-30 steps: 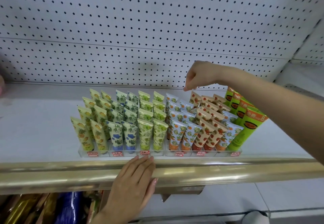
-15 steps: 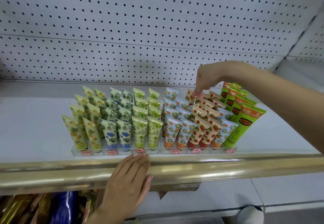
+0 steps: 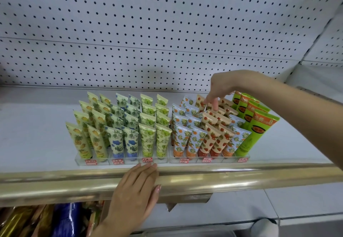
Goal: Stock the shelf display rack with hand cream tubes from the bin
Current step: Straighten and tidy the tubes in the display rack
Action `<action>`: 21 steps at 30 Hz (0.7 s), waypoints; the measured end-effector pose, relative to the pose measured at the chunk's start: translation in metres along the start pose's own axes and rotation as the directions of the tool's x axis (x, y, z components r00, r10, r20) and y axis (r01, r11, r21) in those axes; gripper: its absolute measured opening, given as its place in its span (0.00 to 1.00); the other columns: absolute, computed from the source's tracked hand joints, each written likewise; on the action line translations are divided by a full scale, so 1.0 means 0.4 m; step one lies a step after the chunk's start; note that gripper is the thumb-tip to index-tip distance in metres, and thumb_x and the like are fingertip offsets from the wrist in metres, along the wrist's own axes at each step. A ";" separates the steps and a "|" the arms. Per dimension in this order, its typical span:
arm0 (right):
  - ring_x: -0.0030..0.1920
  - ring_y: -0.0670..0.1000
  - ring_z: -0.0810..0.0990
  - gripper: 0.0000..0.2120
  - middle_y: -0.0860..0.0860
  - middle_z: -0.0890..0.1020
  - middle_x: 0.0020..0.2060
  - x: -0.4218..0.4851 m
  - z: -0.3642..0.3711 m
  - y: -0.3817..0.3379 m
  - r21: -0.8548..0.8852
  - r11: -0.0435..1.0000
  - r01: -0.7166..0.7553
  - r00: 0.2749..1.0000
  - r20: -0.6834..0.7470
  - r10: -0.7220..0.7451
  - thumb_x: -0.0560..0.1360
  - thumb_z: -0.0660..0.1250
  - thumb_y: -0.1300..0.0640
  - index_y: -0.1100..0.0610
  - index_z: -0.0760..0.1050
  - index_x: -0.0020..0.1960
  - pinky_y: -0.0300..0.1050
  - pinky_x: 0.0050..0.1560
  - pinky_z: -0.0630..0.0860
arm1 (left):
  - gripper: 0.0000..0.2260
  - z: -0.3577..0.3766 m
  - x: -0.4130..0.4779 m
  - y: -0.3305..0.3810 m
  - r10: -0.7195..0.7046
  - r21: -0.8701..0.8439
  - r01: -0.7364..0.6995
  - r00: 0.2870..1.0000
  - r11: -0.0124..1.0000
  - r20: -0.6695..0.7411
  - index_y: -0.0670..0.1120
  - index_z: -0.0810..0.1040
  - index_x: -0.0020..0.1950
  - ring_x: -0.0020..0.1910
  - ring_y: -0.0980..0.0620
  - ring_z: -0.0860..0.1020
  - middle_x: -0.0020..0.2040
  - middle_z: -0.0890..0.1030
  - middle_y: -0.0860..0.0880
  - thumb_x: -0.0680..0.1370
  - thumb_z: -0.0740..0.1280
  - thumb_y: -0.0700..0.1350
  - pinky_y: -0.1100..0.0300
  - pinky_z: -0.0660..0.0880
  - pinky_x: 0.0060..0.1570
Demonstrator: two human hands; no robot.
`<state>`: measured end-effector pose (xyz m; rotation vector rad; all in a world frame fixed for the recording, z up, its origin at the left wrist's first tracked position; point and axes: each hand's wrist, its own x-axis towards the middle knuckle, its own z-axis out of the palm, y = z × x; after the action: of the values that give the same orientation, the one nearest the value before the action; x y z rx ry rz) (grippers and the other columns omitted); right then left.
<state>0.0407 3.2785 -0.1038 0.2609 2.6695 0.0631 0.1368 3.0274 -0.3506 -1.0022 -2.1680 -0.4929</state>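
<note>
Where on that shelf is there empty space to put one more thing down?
Bare white shelf lies left of the yellow tubes, and more lies right of the big green tubes. The clear rack is packed full, and the right hand reaches among its back tubes.

The display rack (image 3: 163,161), filled with rows of hand cream tubes (image 3: 148,136), is set along the shelf's (image 3: 37,134) front edge, just behind the rail (image 3: 241,179).

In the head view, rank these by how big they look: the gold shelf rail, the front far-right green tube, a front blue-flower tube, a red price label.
1. gold shelf rail
2. front far-right green tube
3. front blue-flower tube; both front row, so comparable
4. red price label
</note>
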 end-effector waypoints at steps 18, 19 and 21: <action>0.29 0.47 0.68 0.17 0.47 0.71 0.27 0.010 0.032 -0.021 0.025 0.999 0.027 0.998 -0.063 -0.025 0.76 0.67 0.51 0.54 0.77 0.30 0.39 0.35 0.66 | 0.19 0.004 0.000 0.000 -0.011 0.003 0.011 1.000 1.000 -0.007 0.41 0.85 0.49 0.57 0.51 0.76 0.52 0.84 0.46 0.81 0.56 0.49 0.53 0.70 0.60; 0.29 0.46 0.67 0.16 0.47 0.71 0.26 0.010 0.032 -0.023 0.024 0.999 0.027 0.997 -0.068 -0.025 0.76 0.67 0.51 0.55 0.77 0.30 0.38 0.33 0.65 | 0.19 0.005 0.000 0.000 -0.009 0.002 0.009 1.000 1.000 -0.008 0.41 0.85 0.49 0.57 0.51 0.76 0.52 0.84 0.46 0.81 0.56 0.49 0.53 0.70 0.60; 0.28 0.46 0.67 0.16 0.44 0.72 0.20 0.013 0.031 -0.027 0.026 0.999 0.019 0.997 -0.081 -0.017 0.75 0.67 0.52 0.55 0.77 0.31 0.37 0.32 0.64 | 0.19 0.006 0.001 -0.001 -0.008 0.002 0.008 1.000 1.000 -0.008 0.41 0.85 0.49 0.57 0.51 0.76 0.52 0.84 0.46 0.81 0.56 0.49 0.53 0.71 0.60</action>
<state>0.0401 3.2690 -0.1181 0.2481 2.7539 0.0330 0.1351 3.0288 -0.3521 -0.9893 -2.1660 -0.4973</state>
